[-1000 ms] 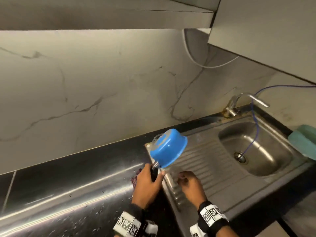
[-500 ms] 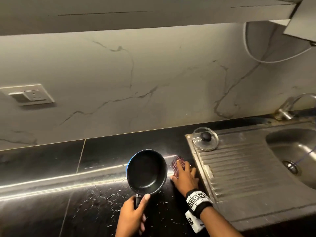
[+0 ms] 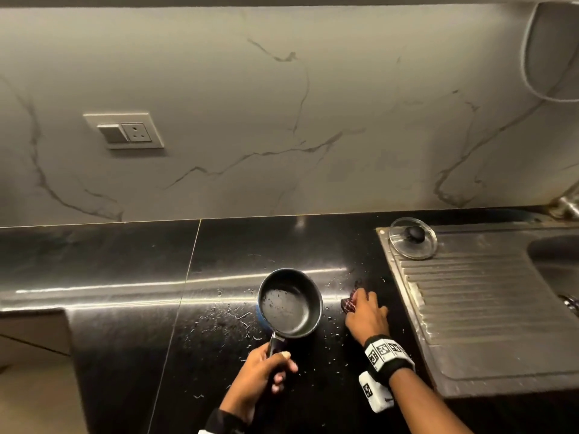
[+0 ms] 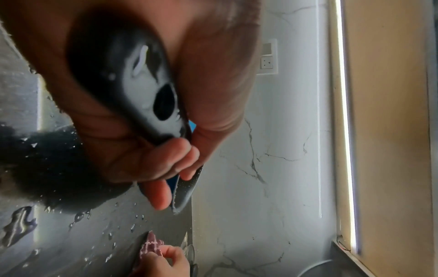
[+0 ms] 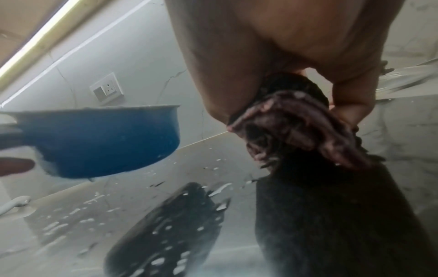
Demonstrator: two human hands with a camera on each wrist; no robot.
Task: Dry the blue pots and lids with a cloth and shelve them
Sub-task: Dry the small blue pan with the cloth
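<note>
- Left of the drainboard, the blue pot is now being held mouth-up, no longer inverted, by its handle, clenched in the left hand.
- Nearer the drainboard, the checked cloth is now being gathered off the wet counter in the curled fingers of the right hand.
- On the drainboard's far corner, the glass lid is being left unwiped.
- Droplets inside suggest drying is being started.

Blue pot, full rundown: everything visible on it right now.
The pot is a small saucepan, glossy blue outside, dark inside, with water droplets on the base. No lid on it. Its black handle, with a hanging hole, is gripped by the left hand. It is held mouth up, slightly tilted, above the wet black counter; the right-wrist view shows a gap beneath it. Nothing else touches it.
</note>
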